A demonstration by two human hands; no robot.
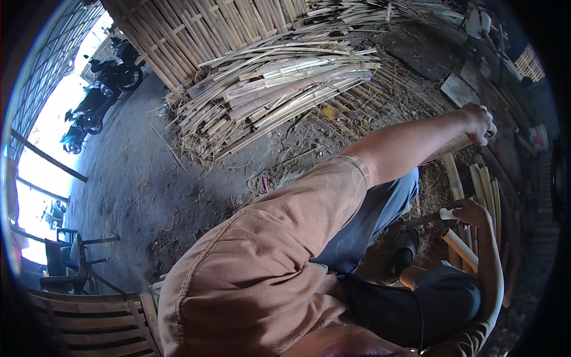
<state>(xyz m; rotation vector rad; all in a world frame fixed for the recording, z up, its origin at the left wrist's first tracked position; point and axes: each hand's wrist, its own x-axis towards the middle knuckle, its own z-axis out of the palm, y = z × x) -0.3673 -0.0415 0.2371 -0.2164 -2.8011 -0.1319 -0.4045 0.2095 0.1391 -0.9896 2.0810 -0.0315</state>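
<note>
My left arm, in a brown sleeve, reaches across to the upper right. At its end my left hand (479, 124) is closed around a length of bamboo (450, 146), which shows partly below the forearm. Lower down, my right hand (468, 212) grips a large knife (423, 220) by its pale handle, and the dark blade points left above my shoe (406, 247). Right beside that hand, several split bamboo pieces (482, 189) lean together. Another cut piece of bamboo (461, 250) lies just below it.
A big heap of bamboo strips (291, 89) lies on the dirt floor ahead, before a woven bamboo wall (202, 27). Motorcycles (95, 104) stand at the far left. A chair (77, 265) and a slatted bench (89, 324) are at lower left. Another person (477, 25) is at far right.
</note>
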